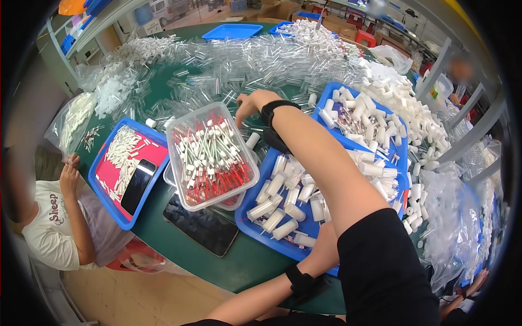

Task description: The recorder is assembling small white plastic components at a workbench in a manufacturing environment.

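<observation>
My right hand (254,104) reaches across to the far side of a clear plastic box (191,202). Its fingers are bent and apart, with nothing visible in them, over loose clear plastic tubes (234,60). Thin sticks with white tips and red ends (209,146) fill the box. My left hand (324,243) is at the near blue tray (247,214), its fingers hidden behind my right forearm. White cylinders with thin stems (284,229), some sleeved in clear tubes, lie in that tray. Behind it, another blue tray (403,127) holds more white cylinders.
A tablet (201,225) lies by the table's near edge. Leftward, a blue-rimmed tray (122,220) carries small white pieces and a phone (138,186). A co-worker (57,223) sits at left; another's hand (478,281) shows lower right. White cylinders (435,127) pile up at right.
</observation>
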`<state>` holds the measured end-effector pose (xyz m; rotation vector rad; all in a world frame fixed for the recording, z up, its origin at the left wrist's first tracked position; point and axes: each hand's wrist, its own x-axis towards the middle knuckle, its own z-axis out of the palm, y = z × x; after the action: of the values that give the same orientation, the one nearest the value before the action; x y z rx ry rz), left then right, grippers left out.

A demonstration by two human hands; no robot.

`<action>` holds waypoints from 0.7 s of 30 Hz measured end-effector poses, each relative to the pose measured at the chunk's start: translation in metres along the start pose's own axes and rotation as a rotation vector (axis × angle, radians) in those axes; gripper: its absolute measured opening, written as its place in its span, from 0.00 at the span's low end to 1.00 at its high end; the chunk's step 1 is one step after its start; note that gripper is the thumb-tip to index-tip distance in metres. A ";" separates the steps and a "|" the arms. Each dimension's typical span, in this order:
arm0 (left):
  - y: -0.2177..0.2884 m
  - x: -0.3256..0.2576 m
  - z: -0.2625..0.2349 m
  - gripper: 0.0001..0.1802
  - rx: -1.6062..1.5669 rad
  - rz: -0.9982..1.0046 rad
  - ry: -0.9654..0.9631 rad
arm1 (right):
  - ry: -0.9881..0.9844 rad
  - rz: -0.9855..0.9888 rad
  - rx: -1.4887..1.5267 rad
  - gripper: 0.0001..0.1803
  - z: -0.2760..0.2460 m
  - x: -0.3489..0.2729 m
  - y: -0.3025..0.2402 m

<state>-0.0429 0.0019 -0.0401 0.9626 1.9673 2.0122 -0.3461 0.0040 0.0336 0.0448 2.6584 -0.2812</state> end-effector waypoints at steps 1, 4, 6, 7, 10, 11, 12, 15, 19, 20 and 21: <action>0.003 0.000 -0.002 0.12 -0.006 -0.024 -0.006 | 0.097 -0.088 0.019 0.55 0.004 -0.003 -0.002; 0.035 0.003 -0.012 0.12 -0.122 -0.017 0.009 | 0.101 -0.100 0.116 0.45 0.007 0.015 0.003; 0.015 0.001 -0.006 0.12 -0.090 0.024 0.019 | 0.057 -0.138 0.120 0.40 0.008 0.013 -0.009; 0.004 -0.001 -0.002 0.12 -0.064 0.070 0.018 | 0.052 -0.137 0.120 0.40 0.009 0.007 -0.012; 0.002 -0.005 0.002 0.10 -0.141 0.045 0.090 | 0.199 -0.236 -0.043 0.29 0.006 -0.014 -0.011; 0.007 -0.004 0.007 0.10 -0.160 0.045 0.074 | 0.309 -0.296 -0.117 0.24 -0.002 -0.015 0.000; 0.013 -0.001 0.007 0.08 -0.109 0.014 0.010 | 0.237 -0.318 -0.125 0.22 -0.020 -0.016 0.009; 0.036 0.001 -0.004 0.11 -0.285 -0.286 -0.066 | 0.246 -0.274 -0.078 0.20 -0.069 -0.079 0.011; 0.031 0.004 -0.008 0.14 -0.429 -0.400 -0.122 | 0.121 -0.277 -0.261 0.31 -0.122 -0.194 0.041; 0.030 0.004 -0.008 0.14 -0.435 -0.395 -0.118 | 0.342 -0.187 -0.241 0.29 -0.101 -0.236 0.051; 0.030 0.008 -0.002 0.14 -0.442 -0.383 -0.135 | 0.080 -0.149 -0.041 0.28 -0.114 -0.249 0.087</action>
<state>-0.0408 0.0008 -0.0088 0.5528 1.4136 1.9717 -0.1684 0.1164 0.2288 -0.1582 2.7502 -0.2786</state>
